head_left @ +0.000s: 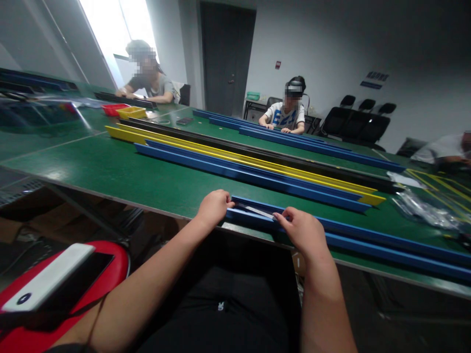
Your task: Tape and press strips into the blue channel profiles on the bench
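Observation:
A long blue channel-shaped rail (368,245) lies along the near edge of the green table, its left end in front of me. My left hand (215,206) is closed, thumb and fingers pinched at that left end. Inside the channel runs a thin whitish strip (259,212), slightly slanted. My right hand (301,228) is closed at the strip's right end, fingertips pinching it. The other fingers of that hand curl above the rail. Just beyond lies another blue rail (239,171), parallel to a yellow rail (176,143) and a black rail (221,147).
More blue rails (294,139) lie across the table (73,162). Red (112,109) and yellow trays (131,113) sit far left; clear plastic bags (427,211) lie right. Several people sit around the table. A red stool (110,269) bearing a white device (51,277) stands left.

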### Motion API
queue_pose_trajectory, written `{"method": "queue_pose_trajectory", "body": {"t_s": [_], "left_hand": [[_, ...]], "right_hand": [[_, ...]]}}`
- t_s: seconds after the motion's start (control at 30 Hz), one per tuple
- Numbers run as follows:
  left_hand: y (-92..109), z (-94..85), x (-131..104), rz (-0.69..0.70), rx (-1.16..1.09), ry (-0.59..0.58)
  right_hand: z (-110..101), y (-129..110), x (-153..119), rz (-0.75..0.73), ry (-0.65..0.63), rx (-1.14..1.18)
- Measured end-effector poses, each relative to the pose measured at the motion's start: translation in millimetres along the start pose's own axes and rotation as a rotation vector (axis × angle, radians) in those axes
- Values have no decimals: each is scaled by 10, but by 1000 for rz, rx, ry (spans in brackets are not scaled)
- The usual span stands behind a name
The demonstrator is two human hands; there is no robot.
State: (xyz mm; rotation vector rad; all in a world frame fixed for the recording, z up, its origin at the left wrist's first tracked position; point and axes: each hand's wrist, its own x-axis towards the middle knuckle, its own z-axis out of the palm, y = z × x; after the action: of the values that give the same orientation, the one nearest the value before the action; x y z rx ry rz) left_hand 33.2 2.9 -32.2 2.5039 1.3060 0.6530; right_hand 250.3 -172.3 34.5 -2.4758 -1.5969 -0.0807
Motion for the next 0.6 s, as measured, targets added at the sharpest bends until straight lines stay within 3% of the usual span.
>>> {"method": "queue_pose_trajectory", "body": {"t_s": [0.37, 0.6], "left_hand": [[-2, -25, -1, -6, -103, 4], [-81, -62, 171, 180, -98, -121]], "right_hand": [[-13, 35, -7, -26, -17, 50], [-5, 46, 2, -29, -16, 42]]}}
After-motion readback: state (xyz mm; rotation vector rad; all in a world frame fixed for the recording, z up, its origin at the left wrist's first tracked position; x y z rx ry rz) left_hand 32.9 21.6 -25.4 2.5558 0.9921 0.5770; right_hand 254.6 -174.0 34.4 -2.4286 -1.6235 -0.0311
